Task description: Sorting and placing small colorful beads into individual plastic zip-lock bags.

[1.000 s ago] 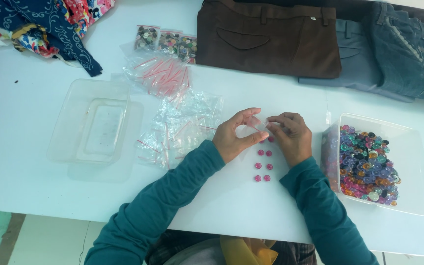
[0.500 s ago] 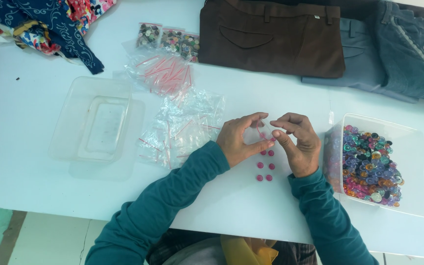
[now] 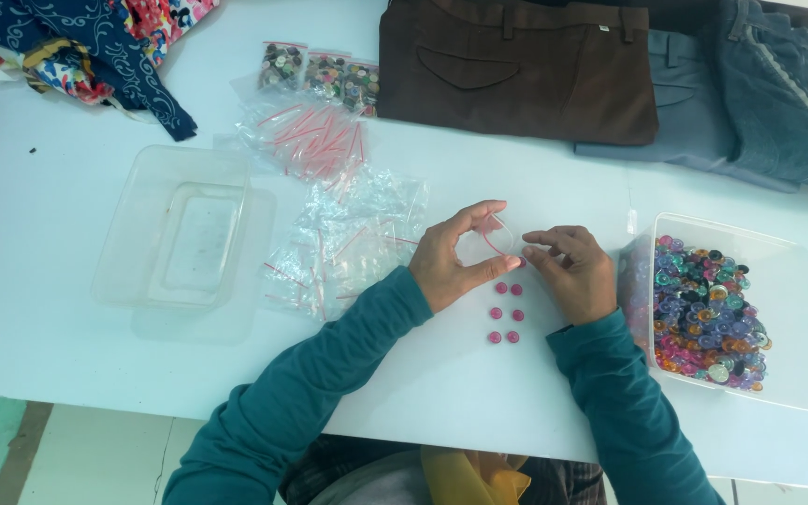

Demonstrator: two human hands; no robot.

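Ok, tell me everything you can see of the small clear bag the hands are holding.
The small bag is clear thin plastic with a red strip along its mouth, like the zip bags heaped to its left. It is held just above the white table, over two short rows of pink buttons. The left hand pinches it between thumb and fingers; the right hand touches its right edge. Its contents cannot be made out.

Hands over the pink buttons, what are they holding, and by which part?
Left hand holds a small clear bag at its open mouth; right hand fingertips touch the same edge.
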